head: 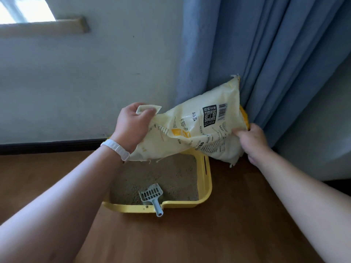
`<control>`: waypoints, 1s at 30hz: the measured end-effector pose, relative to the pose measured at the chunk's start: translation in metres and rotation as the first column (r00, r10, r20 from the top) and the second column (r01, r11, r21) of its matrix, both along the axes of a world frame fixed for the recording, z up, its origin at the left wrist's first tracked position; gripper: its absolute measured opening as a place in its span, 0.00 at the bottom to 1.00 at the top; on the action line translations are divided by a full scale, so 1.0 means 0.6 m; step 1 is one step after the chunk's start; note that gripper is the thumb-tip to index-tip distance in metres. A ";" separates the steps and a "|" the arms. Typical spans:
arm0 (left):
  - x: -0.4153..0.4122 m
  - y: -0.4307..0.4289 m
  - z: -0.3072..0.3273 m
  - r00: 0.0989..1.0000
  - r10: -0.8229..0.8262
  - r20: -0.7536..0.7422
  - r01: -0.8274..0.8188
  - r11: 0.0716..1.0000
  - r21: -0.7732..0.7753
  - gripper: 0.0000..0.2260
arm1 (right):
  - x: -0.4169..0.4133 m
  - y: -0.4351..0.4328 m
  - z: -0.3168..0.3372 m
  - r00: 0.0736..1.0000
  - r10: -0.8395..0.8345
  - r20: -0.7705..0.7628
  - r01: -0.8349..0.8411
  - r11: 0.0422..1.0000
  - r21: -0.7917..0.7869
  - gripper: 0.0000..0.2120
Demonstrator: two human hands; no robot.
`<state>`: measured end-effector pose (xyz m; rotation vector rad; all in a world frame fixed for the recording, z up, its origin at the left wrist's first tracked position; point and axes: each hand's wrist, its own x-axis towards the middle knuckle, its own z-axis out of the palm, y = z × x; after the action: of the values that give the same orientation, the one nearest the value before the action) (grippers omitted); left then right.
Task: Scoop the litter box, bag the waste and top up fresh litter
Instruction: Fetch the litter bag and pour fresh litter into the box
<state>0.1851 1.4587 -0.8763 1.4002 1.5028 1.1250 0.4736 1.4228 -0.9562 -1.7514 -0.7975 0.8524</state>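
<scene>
Soft daylight from the blown-out, blurred window (24, 10) upper left; wide-angle bending at edges

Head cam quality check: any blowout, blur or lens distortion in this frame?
Head view: window top left is blown out and soft; forearms stretch toward the lower corners, wide-angle distortion. The litter bag, scoop and litter box read fairly sharp; light is soft, no hard shadows.
</scene>
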 end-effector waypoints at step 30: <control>0.168 0.001 0.139 0.976 -0.206 -0.078 0.220 0.932 0.290 0.06 | -0.062 0.008 0.189 0.768 0.482 0.422 -0.581 0.802 0.142 0.29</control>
<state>0.2857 1.4591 -0.7929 1.7581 1.2103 1.2230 0.4364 1.4275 -0.8427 -1.4655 -1.6516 0.7370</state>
